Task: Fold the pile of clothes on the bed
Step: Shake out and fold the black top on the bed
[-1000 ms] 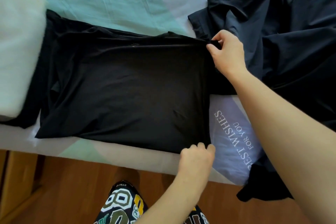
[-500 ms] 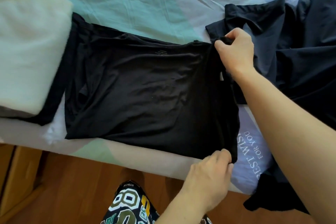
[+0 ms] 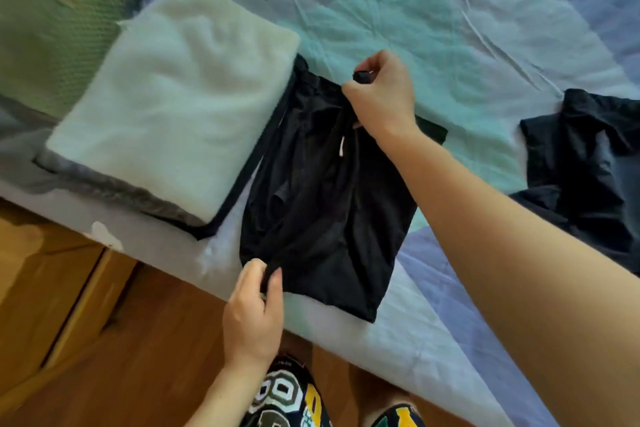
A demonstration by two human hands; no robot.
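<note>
The right hand (image 3: pixel 382 95) is covering the far corner of the black shirt (image 3: pixel 322 204). The white folded blanket (image 3: pixel 173 107) is hiding the shirt's left part. The right edge is cutting off the dark clothes pile (image 3: pixel 588 166). The green pillow (image 3: pixel 52 17) is blurring.

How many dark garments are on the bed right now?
2, maybe more. The black shirt held by both hands beside the white blanket; a dark heap at right, possibly several pieces.

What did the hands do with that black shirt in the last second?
Both hands, the right hand and left hand, kept their grip on the black shirt and carried its right end leftward, folding it over toward the white folded blanket. The dark clothes pile stayed put.
</note>
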